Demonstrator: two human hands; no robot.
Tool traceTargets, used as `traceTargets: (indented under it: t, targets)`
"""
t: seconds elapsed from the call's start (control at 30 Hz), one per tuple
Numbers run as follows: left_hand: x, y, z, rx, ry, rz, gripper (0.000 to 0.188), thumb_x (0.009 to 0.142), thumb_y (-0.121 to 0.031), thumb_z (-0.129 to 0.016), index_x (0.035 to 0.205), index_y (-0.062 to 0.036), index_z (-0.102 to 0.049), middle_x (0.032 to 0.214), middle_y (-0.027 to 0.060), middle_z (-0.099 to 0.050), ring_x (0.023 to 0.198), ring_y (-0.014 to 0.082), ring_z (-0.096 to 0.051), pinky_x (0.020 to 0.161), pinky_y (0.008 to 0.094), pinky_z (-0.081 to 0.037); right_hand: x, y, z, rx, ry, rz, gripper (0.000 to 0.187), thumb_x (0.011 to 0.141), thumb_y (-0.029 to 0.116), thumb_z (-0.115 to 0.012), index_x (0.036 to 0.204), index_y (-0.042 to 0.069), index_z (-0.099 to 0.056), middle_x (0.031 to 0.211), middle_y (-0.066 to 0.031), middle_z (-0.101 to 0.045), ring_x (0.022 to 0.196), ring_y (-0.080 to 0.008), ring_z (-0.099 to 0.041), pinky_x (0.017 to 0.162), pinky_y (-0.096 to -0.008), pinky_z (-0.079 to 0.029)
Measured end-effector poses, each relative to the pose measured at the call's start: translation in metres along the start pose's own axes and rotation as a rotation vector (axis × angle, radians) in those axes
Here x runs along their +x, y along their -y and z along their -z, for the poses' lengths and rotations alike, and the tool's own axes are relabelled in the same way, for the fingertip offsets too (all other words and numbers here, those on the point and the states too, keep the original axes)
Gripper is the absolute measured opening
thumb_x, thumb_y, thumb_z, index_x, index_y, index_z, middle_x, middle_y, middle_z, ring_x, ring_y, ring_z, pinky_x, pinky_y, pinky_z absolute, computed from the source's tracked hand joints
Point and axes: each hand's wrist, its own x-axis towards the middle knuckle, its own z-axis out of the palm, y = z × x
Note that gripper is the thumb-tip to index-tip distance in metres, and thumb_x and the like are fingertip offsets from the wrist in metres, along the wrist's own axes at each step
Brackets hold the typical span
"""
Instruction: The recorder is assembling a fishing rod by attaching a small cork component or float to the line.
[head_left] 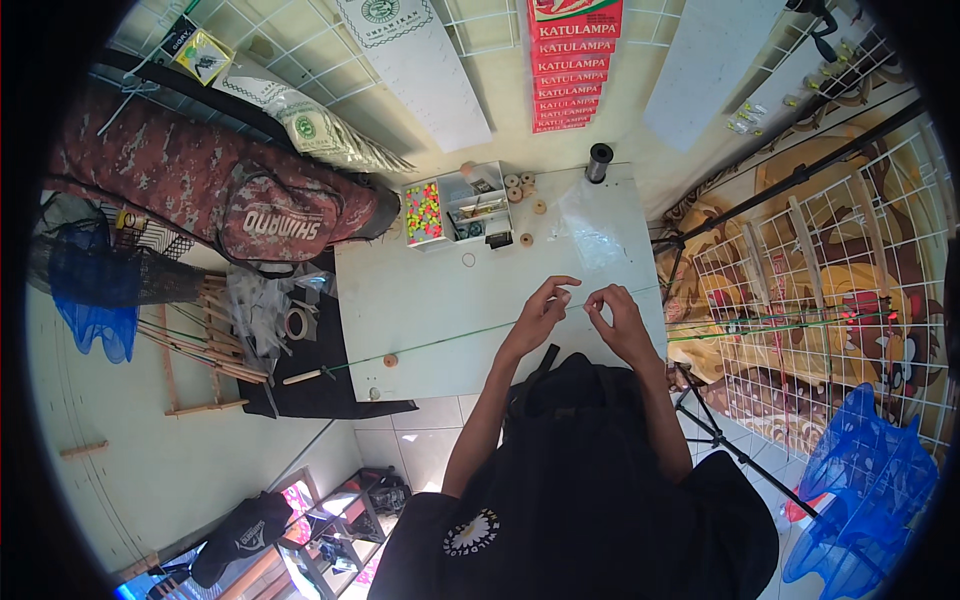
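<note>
Shows pale grey-green on the flat rectangular tabletop [430, 310], brighter green along the thin rod [440, 342].
Mixes pink, yellow, green and orange in the small round beads [424, 212] inside the white divided box [453, 188]; turns tan on the round discs [540, 207], black on the upright cylindrical spool [599, 163], blotchy red-brown camouflage on the long fabric bag [215, 180], blue on the right-side mesh net [860, 500], black with a white flower on the shirt [600, 500].

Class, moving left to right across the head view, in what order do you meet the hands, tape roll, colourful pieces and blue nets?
Left blue net → tape roll → colourful pieces → left hand → right hand → right blue net.
</note>
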Motion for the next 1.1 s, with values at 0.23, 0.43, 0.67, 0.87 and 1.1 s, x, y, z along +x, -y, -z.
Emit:
traceTargets:
  t: [0.23,0.43,0.67,0.87,1.1]
  targets:
    - [0.01,-0.017,0.002,0.036,0.012,0.041,0.025,0.094,-0.018,-0.063,0.116,-0.0055,-0.064,0.087,-0.0015,-0.061,0.063,0.0042,-0.044,0.059,0.0219,-0.039,0.011,0.008,0.004,0.031,-0.053,-0.02,0.01,0.087,0.009,-0.064,0.093,0.002,-0.06,0.086,-0.0092,-0.056,0.088,-0.0259,-0.054,0.083,-0.0366,-0.042]
    - [0.012,-0.015,-0.007,0.001,-0.046,0.043,0.017,0.086,-0.015,-0.073,0.1,-0.0047,-0.07,0.087,-0.0004,-0.069,0.065,0.0032,-0.05,0.059,0.0219,-0.04,0.013,0.014,0.008,0.104,-0.083,-0.07,0.01,0.089,0.01,-0.064,0.092,0.001,-0.061,0.084,-0.0097,-0.057,0.086,-0.0259,-0.055,0.08,-0.037,-0.043]
    - [0.013,-0.015,-0.014,0.067,-0.096,-0.016,0.014,0.085,-0.009,-0.074,0.097,-0.0031,-0.069,0.086,-0.0008,-0.068,0.062,0.0018,-0.049,0.058,0.0209,-0.038,0.011,0.015,0.011,0.103,-0.148,-0.061,0.01,0.087,0.009,-0.065,0.091,0.001,-0.061,0.083,-0.0099,-0.058,0.083,-0.0256,-0.057,0.077,-0.0361,-0.044]
    - [0.015,-0.009,-0.022,0.136,-0.2,-0.068,0.012,0.088,-0.011,-0.071,0.096,-0.0021,-0.067,0.08,-0.0025,-0.064,0.061,0.0015,-0.047,0.056,0.0196,-0.037,0.009,0.016,0.012,0.107,-0.17,-0.053,0.011,0.087,0.01,-0.066,0.092,0.001,-0.061,0.083,-0.0096,-0.058,0.082,-0.0253,-0.056,0.076,-0.0365,-0.044]
    - [0.014,-0.012,-0.029,0.26,-0.254,-0.157,0.009,0.088,-0.007,-0.07,0.091,-0.0013,-0.064,0.081,-0.0003,-0.061,0.059,0.0029,-0.041,0.053,0.0206,-0.034,0.007,0.012,0.01,0.067,-0.203,-0.028,0.012,0.088,0.013,-0.066,0.092,0.003,-0.061,0.083,-0.0073,-0.055,0.081,-0.0232,-0.053,0.08,-0.0362,-0.041]
